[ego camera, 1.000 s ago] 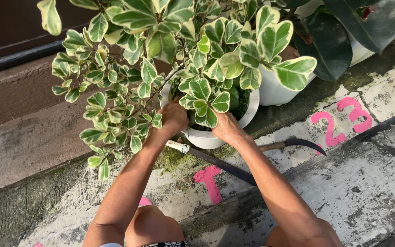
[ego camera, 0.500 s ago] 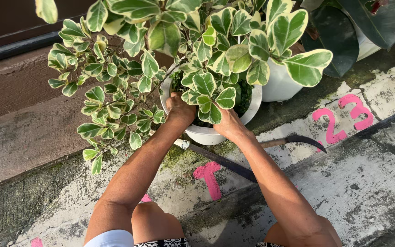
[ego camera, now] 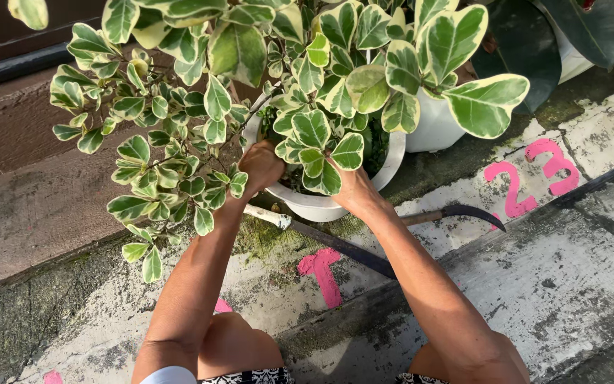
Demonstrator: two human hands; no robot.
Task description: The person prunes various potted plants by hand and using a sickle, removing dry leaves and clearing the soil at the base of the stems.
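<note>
head view, looking down: at centre left of the frame the left hand (ego camera: 260, 166) rests curled on the near rim of a white pot (ego camera: 318, 206), fingers closed over the edge. the pot sits mid-frame on stained concrete (ego camera: 570, 277), under a variegated plant (ego camera: 300, 78). just right of it the right hand (ego camera: 349, 186) reaches into the pot beneath the leaves; its fingers are hidden, so i cannot tell its grip. a curved sickle (ego camera: 364, 254) lies on the ground below the pot. further right stands a second white pot (ego camera: 431, 128).

Outdoor garden spot, potted plants (ego camera: 307, 85), mossy concrete (ego camera: 570, 270)
</note>
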